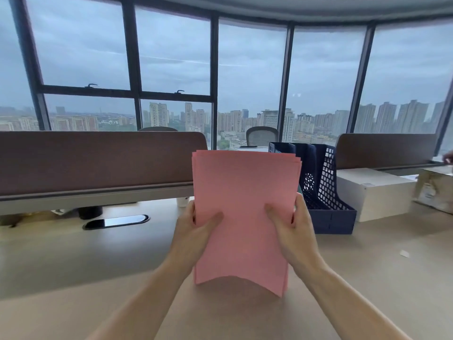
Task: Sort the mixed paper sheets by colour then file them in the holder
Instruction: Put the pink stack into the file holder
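**Q:** How were the fingers placed?

**A:** The left thumb [212, 220] lay flat on the front of the pink sheets [245, 190]. The remaining fingers were hidden behind, so the left hand [192, 231] pinched the stack at its left edge. The right thumb [274, 213] pressed the front likewise, with one finger laid up the right edge. The right hand [295, 231] pinched that side.

**Q:** Where was the stack?

**A:** It stood upright, just left of the dark blue holder [327, 190] and nearer the viewer, covering the holder's left part. Its top edges were slightly fanned and its lower edge bowed. Whether it touched the desk [85, 256] could not be told.

**Q:** What surrounded the holder?

**A:** A white box [375, 192] sat just to its right. A brown partition [98, 160] stretched away to its left, and an oval cable port [116, 221] lay well to its left on the desk.
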The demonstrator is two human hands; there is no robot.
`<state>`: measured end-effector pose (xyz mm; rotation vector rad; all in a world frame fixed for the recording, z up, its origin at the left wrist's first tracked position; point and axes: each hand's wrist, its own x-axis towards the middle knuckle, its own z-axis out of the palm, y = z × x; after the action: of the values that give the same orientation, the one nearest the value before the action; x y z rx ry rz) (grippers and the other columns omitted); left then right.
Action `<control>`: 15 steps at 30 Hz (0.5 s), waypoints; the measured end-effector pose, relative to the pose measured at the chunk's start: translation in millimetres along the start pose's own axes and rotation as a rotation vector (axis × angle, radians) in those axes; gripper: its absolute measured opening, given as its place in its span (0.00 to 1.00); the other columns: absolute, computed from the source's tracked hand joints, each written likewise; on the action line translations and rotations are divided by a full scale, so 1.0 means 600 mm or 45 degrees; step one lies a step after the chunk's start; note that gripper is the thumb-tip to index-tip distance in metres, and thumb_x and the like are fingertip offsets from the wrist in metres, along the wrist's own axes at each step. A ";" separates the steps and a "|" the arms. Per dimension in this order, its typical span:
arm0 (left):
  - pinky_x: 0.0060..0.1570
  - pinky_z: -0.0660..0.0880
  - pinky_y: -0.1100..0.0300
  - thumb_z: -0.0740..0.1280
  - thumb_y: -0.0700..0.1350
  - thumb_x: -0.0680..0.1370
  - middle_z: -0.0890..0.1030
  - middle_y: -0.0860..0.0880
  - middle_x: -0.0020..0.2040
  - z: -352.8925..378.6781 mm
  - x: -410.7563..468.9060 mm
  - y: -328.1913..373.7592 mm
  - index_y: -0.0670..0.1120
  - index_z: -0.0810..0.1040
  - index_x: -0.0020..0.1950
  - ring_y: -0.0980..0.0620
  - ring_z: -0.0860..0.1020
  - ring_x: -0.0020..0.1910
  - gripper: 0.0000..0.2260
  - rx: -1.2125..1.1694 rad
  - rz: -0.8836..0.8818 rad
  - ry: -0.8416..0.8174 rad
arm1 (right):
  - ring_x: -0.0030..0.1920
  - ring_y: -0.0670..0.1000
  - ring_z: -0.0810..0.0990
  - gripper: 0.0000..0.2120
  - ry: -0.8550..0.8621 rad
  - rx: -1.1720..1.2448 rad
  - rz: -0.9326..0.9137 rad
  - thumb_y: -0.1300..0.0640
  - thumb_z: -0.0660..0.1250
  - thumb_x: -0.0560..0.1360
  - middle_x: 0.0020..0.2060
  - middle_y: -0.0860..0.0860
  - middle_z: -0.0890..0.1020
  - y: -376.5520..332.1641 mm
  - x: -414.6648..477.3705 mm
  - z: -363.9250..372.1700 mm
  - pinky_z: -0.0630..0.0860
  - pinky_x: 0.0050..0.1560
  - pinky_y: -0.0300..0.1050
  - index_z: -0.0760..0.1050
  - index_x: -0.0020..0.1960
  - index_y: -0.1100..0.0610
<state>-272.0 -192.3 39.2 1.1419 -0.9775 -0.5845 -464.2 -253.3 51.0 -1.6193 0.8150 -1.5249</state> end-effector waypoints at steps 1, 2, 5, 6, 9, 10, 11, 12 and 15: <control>0.42 0.80 0.63 0.75 0.41 0.76 0.85 0.52 0.54 -0.002 0.002 -0.001 0.50 0.78 0.61 0.55 0.84 0.48 0.14 -0.007 0.007 0.028 | 0.46 0.53 0.85 0.12 0.000 0.010 0.025 0.52 0.72 0.76 0.45 0.47 0.85 0.001 0.001 -0.001 0.81 0.51 0.64 0.72 0.55 0.44; 0.43 0.81 0.62 0.75 0.42 0.76 0.85 0.52 0.54 -0.004 0.003 -0.002 0.51 0.77 0.61 0.55 0.84 0.49 0.16 -0.020 -0.006 0.029 | 0.46 0.54 0.85 0.13 0.005 0.020 0.041 0.51 0.73 0.75 0.45 0.47 0.86 0.003 0.003 -0.003 0.80 0.52 0.64 0.72 0.54 0.43; 0.45 0.81 0.64 0.75 0.39 0.76 0.85 0.53 0.54 0.002 -0.005 0.000 0.50 0.75 0.62 0.57 0.84 0.50 0.18 -0.030 -0.015 -0.081 | 0.48 0.49 0.85 0.14 0.014 -0.027 0.024 0.53 0.75 0.74 0.47 0.43 0.85 0.003 0.001 -0.003 0.80 0.54 0.61 0.73 0.51 0.40; 0.44 0.81 0.64 0.74 0.38 0.76 0.85 0.52 0.53 0.005 -0.006 0.000 0.49 0.75 0.62 0.58 0.84 0.49 0.17 -0.016 0.004 -0.079 | 0.47 0.48 0.85 0.14 0.017 -0.020 0.027 0.53 0.75 0.74 0.47 0.42 0.85 0.003 -0.001 -0.002 0.81 0.53 0.61 0.73 0.52 0.40; 0.51 0.81 0.58 0.74 0.38 0.76 0.85 0.52 0.55 0.007 -0.003 -0.006 0.49 0.74 0.64 0.56 0.84 0.53 0.19 -0.085 -0.011 -0.080 | 0.48 0.45 0.84 0.17 0.019 -0.024 0.033 0.53 0.75 0.73 0.47 0.39 0.84 0.011 -0.005 0.000 0.80 0.55 0.58 0.71 0.53 0.38; 0.54 0.81 0.56 0.74 0.38 0.77 0.85 0.54 0.55 0.007 -0.002 -0.007 0.50 0.74 0.64 0.55 0.84 0.54 0.19 -0.064 -0.010 -0.100 | 0.49 0.44 0.83 0.18 0.005 -0.033 0.024 0.54 0.75 0.74 0.48 0.39 0.83 0.012 -0.007 0.001 0.80 0.55 0.58 0.71 0.54 0.38; 0.55 0.81 0.54 0.72 0.37 0.78 0.85 0.54 0.55 0.008 -0.001 -0.008 0.51 0.75 0.64 0.55 0.84 0.54 0.18 -0.026 -0.002 -0.106 | 0.48 0.45 0.84 0.17 0.009 -0.036 0.018 0.56 0.73 0.75 0.47 0.39 0.83 0.012 -0.008 0.002 0.80 0.55 0.59 0.70 0.55 0.39; 0.55 0.81 0.54 0.70 0.37 0.79 0.85 0.54 0.55 0.009 -0.002 -0.009 0.52 0.76 0.63 0.55 0.84 0.53 0.16 0.028 0.017 -0.098 | 0.47 0.45 0.84 0.16 0.021 -0.044 0.015 0.58 0.71 0.76 0.46 0.39 0.83 0.014 -0.009 0.004 0.80 0.54 0.61 0.70 0.55 0.40; 0.48 0.79 0.64 0.63 0.35 0.82 0.84 0.52 0.52 0.012 -0.001 0.004 0.52 0.75 0.59 0.59 0.83 0.48 0.13 0.159 0.122 -0.041 | 0.47 0.42 0.82 0.17 0.025 -0.114 -0.083 0.61 0.66 0.79 0.46 0.37 0.82 0.001 -0.008 0.013 0.81 0.54 0.56 0.71 0.54 0.37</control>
<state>-278.9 -194.2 42.1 1.1917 -1.1026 -0.4712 -456.9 -249.1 47.9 -1.7131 0.8596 -1.5718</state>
